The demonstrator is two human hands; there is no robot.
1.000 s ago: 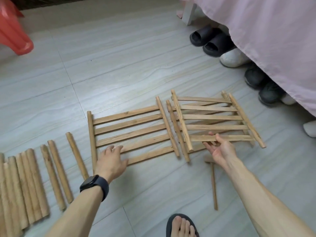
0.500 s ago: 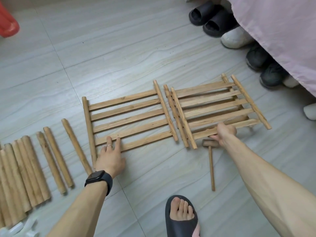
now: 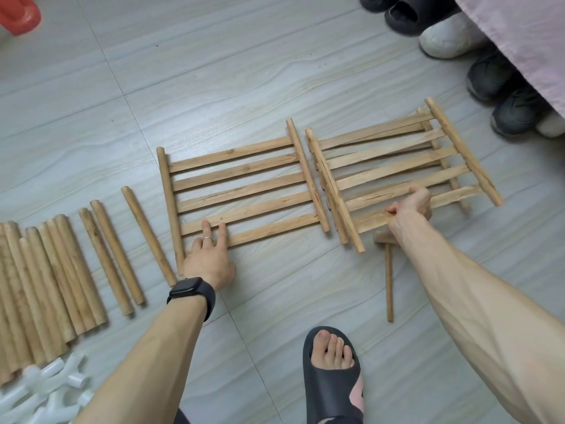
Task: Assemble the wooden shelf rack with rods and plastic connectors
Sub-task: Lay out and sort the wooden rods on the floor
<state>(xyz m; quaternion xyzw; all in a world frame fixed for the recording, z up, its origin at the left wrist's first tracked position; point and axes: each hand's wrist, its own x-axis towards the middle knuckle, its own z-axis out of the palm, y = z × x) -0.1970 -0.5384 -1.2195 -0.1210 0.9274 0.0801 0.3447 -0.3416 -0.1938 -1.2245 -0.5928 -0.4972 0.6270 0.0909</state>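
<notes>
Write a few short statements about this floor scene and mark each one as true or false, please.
1. The left hand lies with straight fingers on the single slatted wooden panel. True.
2. The right hand holds the small wooden mallet. False: the mallet lies on the grey tiled floor; the hand grips a slat of the stacked slatted wooden panels.
3. The white plastic connectors lie near the loose round wooden rods. True.
4. Connectors are fitted on the single panel's corners. False: its rod ends are bare.
5. The black smartwatch is on the right wrist. False: it is on the left wrist.
</notes>
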